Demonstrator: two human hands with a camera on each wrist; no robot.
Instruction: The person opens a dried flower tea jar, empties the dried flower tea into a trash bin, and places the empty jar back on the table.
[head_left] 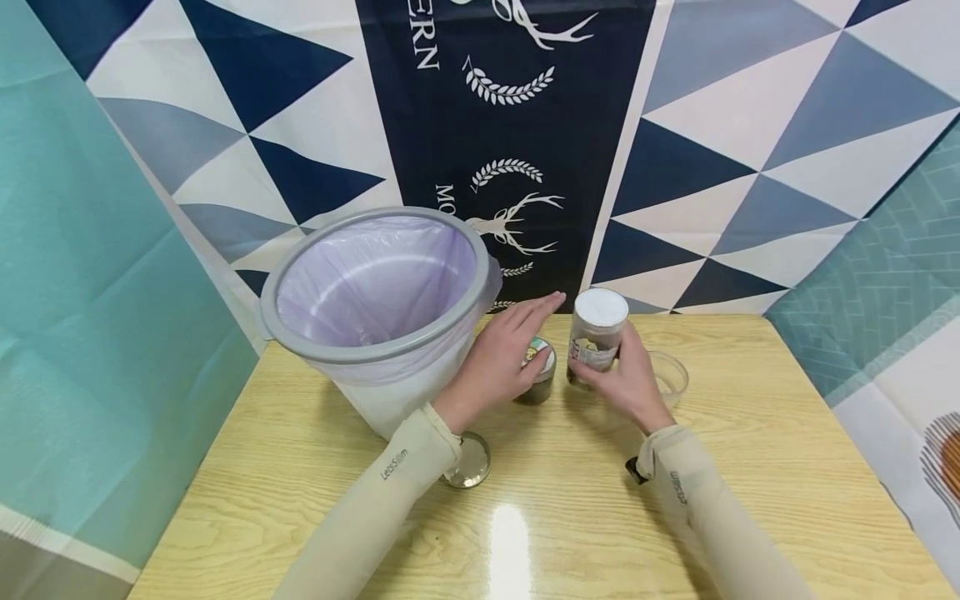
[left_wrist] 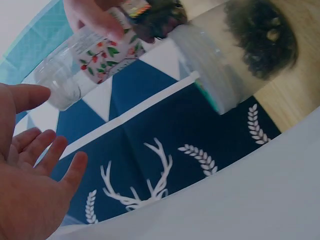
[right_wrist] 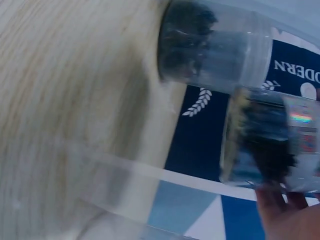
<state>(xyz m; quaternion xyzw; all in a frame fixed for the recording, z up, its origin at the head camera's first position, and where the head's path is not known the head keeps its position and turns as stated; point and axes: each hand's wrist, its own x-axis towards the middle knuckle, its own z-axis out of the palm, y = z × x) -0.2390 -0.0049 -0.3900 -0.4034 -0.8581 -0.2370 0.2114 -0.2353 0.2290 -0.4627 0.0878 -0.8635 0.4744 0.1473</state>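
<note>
My right hand [head_left: 626,375] grips a tall clear jar [head_left: 592,337] with a white top and a floral label, raised a little above the table. Dark dried pieces fill its lower part, as the right wrist view shows. To its left stands a second clear jar [head_left: 534,392], holding dark dried bits [left_wrist: 270,40]. Over that jar reaches my left hand [head_left: 498,354], fingers extended and holding nothing; in the left wrist view the palm [left_wrist: 35,200] shows apart from both jars. A clear round lid [head_left: 471,462] lies below the left wrist.
Left of the hands stands a white bin [head_left: 367,400] with a grey rim and a purple liner bag. Behind the right hand lies a clear round dish or lid [head_left: 678,375]. A patterned cloth [head_left: 697,183] hangs at the wooden table's [head_left: 750,467] back edge.
</note>
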